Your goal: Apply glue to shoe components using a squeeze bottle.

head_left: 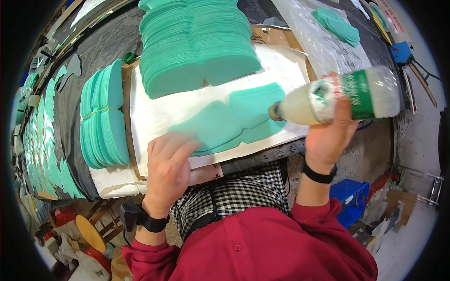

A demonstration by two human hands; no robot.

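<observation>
My right hand point(330, 136) is wrapped round a plastic bottle point(318, 104) with a green and white label and cloudy pale liquid inside. The bottle lies nearly level, its narrow neck pointing left just over the right end of some thin green cut-out sheets point(258, 114). These sheets overlap on white paper point(154, 117) in front of me. At their left end, the fingers of my left hand point(168, 159) are bent over a blurred green sheet point(201, 124) and seem to pinch its edge; the fingertips are partly hidden.
A tall stack of green cut-outs point(197, 42) stands behind the paper. To the left is a banded bundle point(104, 117). More green pieces point(335, 25) lie on clear plastic at the far right. A blue crate point(349, 201) and a wooden stool point(91, 233) are below table height.
</observation>
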